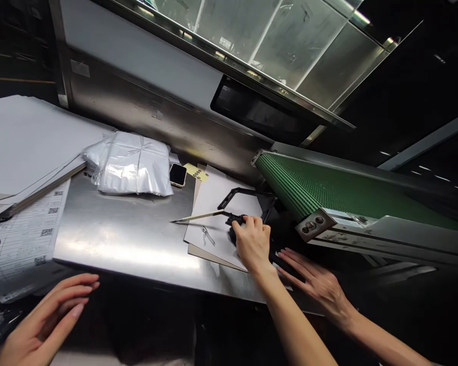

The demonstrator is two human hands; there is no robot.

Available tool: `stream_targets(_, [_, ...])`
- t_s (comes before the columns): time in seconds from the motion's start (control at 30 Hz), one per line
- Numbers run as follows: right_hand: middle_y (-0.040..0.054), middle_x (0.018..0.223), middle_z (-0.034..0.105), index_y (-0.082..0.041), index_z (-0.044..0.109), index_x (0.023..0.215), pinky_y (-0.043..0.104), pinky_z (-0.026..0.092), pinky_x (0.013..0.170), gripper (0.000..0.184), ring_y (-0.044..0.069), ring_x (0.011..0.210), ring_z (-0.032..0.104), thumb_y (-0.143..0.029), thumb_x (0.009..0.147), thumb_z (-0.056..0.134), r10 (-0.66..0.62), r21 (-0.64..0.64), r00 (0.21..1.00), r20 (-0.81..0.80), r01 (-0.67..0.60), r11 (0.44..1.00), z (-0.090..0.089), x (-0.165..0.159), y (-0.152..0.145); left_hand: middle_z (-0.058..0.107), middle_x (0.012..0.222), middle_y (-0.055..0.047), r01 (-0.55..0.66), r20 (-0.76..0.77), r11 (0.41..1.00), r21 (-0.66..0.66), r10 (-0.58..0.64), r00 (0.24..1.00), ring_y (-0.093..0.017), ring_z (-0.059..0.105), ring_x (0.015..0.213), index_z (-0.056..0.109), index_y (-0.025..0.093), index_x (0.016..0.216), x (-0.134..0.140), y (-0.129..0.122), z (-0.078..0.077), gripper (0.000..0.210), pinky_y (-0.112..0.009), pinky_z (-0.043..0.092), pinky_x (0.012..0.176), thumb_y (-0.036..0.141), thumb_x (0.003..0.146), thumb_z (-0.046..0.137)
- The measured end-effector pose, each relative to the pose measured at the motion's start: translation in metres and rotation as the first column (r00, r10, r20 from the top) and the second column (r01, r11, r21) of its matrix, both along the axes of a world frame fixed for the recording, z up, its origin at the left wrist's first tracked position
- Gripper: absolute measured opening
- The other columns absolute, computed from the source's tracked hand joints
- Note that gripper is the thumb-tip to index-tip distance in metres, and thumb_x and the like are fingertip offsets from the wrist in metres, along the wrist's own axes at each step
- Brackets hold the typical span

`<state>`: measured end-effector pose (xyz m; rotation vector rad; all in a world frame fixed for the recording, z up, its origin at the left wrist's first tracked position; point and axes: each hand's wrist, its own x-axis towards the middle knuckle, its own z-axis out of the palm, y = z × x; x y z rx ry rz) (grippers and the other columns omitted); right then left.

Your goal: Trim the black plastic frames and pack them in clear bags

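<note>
Though gripped, black tool [234, 219] half hidden.

Conveyor belt [328, 190]: green w/ fine dotted texture. Worktop [130, 234]: bare silver steel. Bag bundle [132, 163]: clear-whitish plastic. Tag [197, 173]: yellow, black print. Sheets [19, 244]: white, black text & QR codes. Tool [236, 223] under hand: black. Card [217, 203]: light grey.

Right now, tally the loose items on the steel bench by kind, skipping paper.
Bag bundle: 1
Phone: 1
Yellow tag: 1
Pen: 1
Metal clip: 1
Black frame: 1
Total: 6
</note>
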<state>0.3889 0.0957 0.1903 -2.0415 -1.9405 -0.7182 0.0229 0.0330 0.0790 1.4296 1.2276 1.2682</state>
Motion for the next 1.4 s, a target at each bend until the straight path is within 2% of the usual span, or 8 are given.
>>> stream_targets(0.13, [0.0056,0.106,0.057,-0.015,0.059,0.092,0.048,0.039,0.091,0.016,0.023,0.105,0.05,-0.029,0.085,0.057,0.026,0.103,0.967,-0.255,0.0,0.995,0.014,-0.002,0.012,0.052,0.115,0.007,0.097,0.04,0.995,0.021,-0.098,0.994,-0.013,0.053,0.107,0.059,0.033,0.093,0.012,0.007,0.001,0.015,-0.01,0.04,0.092,0.024,0.086,0.05])
stream_targets(0.23, [0.0057,0.104,0.057,-0.017,0.061,0.093,0.051,0.032,0.095,0.023,0.024,0.108,0.047,-0.037,0.085,0.054,0.168,0.221,0.849,-0.501,-0.062,0.973,0.019,-0.014,0.001,0.05,0.122,0.006,0.199,-0.042,0.98,-0.03,-0.2,0.979,-0.014,0.051,0.112,0.057,0.035,0.101,0.012,0.013,0.006,0.018,-0.012,0.04,0.094,0.026,0.086,0.049])
stream_targets(0.4, [0.0011,0.085,0.062,-0.028,0.06,0.099,0.036,0.046,0.075,0.031,0.017,0.077,0.057,-0.052,0.083,0.05,0.294,0.261,0.327,-0.898,-0.14,0.955,0.023,-0.052,-0.043,0.038,0.14,0.005,0.282,0.222,0.94,-0.194,-0.238,0.946,-0.022,0.045,0.123,0.038,0.047,0.125,0.018,0.016,0.033,0.052,-0.026,0.046,0.095,0.042,0.078,0.06])
stream_targets(0.5, [0.0026,0.071,0.06,-0.023,0.064,0.084,0.03,0.044,0.058,0.034,0.015,0.06,0.053,-0.055,0.076,0.058,0.122,0.116,0.007,-0.993,-0.259,0.959,0.02,-0.074,-0.06,0.05,0.133,0.001,0.372,0.605,0.875,-0.308,-0.121,0.787,-0.034,0.054,0.113,0.048,0.045,0.118,0.019,0.006,0.056,0.062,-0.04,0.054,0.081,0.053,0.061,0.072])
stream_targets(0.57, [0.0029,0.067,0.057,-0.019,0.065,0.08,0.028,0.04,0.054,0.033,0.013,0.056,0.049,-0.052,0.075,0.061,-0.025,0.025,-0.143,-0.989,-0.341,0.94,0.012,-0.087,-0.065,0.067,0.108,-0.002,0.475,0.713,0.771,-0.424,-0.038,0.7,-0.033,0.065,0.092,0.058,0.038,0.107,0.015,-0.004,0.067,0.049,-0.04,0.056,0.069,0.049,0.062,0.073])
stream_targets(0.67, [-0.0009,0.059,0.047,-0.018,0.063,0.074,0.025,0.037,0.054,0.032,0.011,0.054,0.042,-0.05,0.075,0.061,-0.164,-0.038,-0.29,-0.943,-0.394,0.918,-0.005,-0.102,-0.07,0.072,0.082,-0.001,0.437,0.661,0.678,-0.591,0.096,0.744,-0.023,0.068,0.064,0.06,0.03,0.098,0.005,-0.016,0.073,0.027,-0.031,0.054,0.058,0.04,0.074,0.064])
stream_targets(1.0, [-0.0007,0.066,0.049,-0.02,0.06,0.076,0.022,0.04,0.056,0.028,0.012,0.062,0.046,-0.047,0.081,0.056,-0.286,-0.075,-0.466,-0.837,-0.419,0.905,-0.037,-0.119,-0.083,0.068,0.077,0.0,0.434,0.662,0.68,-0.592,0.102,0.743,-0.016,0.066,0.061,0.056,0.023,0.103,0.005,-0.027,0.086,0.02,-0.022,0.049,0.056,0.031,0.085,0.051])
stream_targets(1.4, [0.0011,0.057,0.052,-0.017,0.062,0.066,0.019,0.039,0.046,0.032,0.01,0.051,0.044,-0.047,0.078,0.058,-0.229,-0.071,-0.395,-0.889,-0.377,0.923,-0.042,-0.12,-0.088,0.068,0.077,-0.003,0.441,0.65,0.66,-0.608,0.095,0.754,-0.015,0.066,0.06,0.058,0.02,0.102,0.006,-0.024,0.088,0.019,-0.02,0.05,0.053,0.028,0.086,0.051])
